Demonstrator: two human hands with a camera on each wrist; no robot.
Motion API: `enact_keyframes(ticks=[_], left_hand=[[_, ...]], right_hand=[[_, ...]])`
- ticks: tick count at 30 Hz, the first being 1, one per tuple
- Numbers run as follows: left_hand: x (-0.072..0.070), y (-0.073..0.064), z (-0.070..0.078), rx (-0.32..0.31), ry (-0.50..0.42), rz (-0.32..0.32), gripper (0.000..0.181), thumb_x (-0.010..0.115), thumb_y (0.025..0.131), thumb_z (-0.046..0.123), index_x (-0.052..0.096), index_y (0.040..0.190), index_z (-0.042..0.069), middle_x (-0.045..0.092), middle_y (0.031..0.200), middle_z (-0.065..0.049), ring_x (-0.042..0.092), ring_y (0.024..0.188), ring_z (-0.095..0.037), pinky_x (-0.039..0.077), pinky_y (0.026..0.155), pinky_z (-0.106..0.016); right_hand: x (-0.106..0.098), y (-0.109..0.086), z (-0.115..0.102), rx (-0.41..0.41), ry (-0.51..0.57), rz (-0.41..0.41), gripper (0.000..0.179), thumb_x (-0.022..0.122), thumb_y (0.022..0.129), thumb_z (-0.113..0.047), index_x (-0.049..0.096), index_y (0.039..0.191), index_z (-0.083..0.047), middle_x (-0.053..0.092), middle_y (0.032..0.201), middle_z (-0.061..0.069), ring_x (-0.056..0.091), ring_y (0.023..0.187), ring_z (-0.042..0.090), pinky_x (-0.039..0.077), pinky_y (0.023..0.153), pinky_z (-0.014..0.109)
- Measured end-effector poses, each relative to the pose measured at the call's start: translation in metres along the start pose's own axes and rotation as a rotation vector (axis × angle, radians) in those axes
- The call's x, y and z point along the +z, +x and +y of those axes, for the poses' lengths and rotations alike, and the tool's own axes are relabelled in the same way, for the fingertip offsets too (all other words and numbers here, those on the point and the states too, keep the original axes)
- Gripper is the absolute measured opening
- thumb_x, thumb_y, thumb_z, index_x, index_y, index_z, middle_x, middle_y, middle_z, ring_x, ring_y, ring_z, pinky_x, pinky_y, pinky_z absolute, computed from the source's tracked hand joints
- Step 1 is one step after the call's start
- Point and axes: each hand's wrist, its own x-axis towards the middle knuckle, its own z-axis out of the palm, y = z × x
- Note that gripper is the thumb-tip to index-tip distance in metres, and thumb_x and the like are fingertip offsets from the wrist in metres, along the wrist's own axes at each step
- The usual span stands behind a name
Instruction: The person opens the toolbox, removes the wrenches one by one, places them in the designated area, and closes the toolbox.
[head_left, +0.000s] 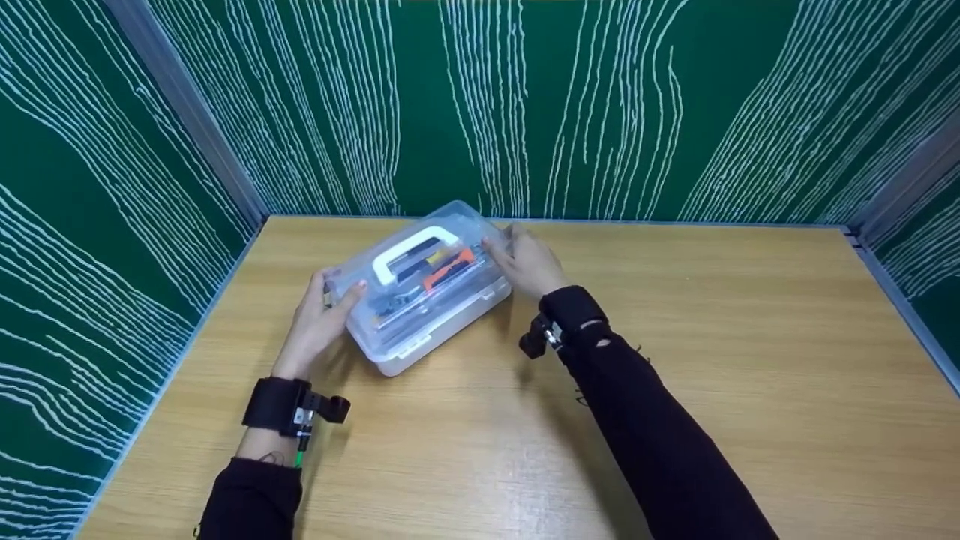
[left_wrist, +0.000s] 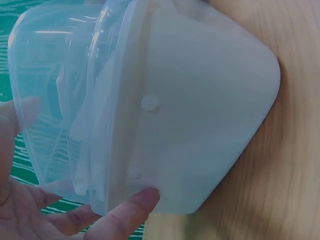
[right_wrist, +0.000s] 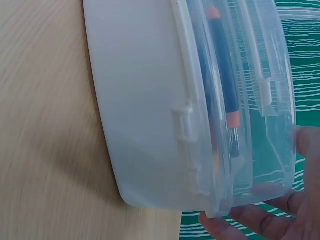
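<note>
A toolbox (head_left: pixel 416 319) with a see-through lid and whitish base sits at an angle on the table, left of centre. On its lid is a white carry handle (head_left: pixel 382 266), and an orange tool (head_left: pixel 448 270) shows through the plastic among other tools. My left hand (head_left: pixel 311 322) grips the left end, thumb over the lid; in the left wrist view a fingertip presses the base wall (left_wrist: pixel 200 100). At the far right end my right hand (head_left: pixel 531 262) holds the box, thumb on the lid. A dark-handled tool with orange ends (right_wrist: pixel 223 65) lies inside in the right wrist view.
The wooden table (head_left: pixel 712 375) runs back to green panels (head_left: pixel 712 75) with white wavy lines. Another such panel stands along the left edge, with a grey metal post (head_left: pixel 187 97) in the corner. Each wrist wears a black strap with a small camera.
</note>
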Motion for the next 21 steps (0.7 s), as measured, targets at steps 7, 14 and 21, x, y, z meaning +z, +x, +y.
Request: enact_keyframes(ticks=[7,14,21], left_hand=[[0.003,0.01,0.006,0.016,-0.032,0.009,0.083,0.061,0.105,0.057,0.024,0.167,0.017,0.032,0.173,-0.02,0.039,0.157,-0.04,0.032,0.131,-0.059],[0.007,0.015,0.012,0.022,-0.006,0.046,0.076,0.064,0.105,0.052,0.029,0.156,0.008,0.044,0.156,-0.024,0.049,0.143,-0.038,0.043,0.122,-0.052],[0.016,0.022,0.024,-0.008,0.037,-0.011,0.074,0.066,0.104,0.054,0.037,0.153,0.008,0.044,0.159,-0.023,0.046,0.145,-0.039,0.041,0.124,-0.054]], right_hand=[[-0.01,-0.015,0.007,-0.006,-0.036,0.02,0.062,0.047,0.113,-0.053,0.054,0.142,0.002,0.069,0.125,0.024,0.068,0.115,0.036,0.059,0.099,0.049],[-0.016,-0.035,0.014,-0.027,-0.058,0.046,0.052,0.048,0.113,-0.05,0.058,0.126,0.0,0.067,0.102,0.016,0.063,0.088,0.026,0.054,0.07,0.034],[-0.025,-0.07,0.026,-0.05,-0.088,0.059,0.048,0.048,0.114,-0.047,0.059,0.121,-0.001,0.067,0.096,0.015,0.062,0.079,0.024,0.055,0.065,0.032]])
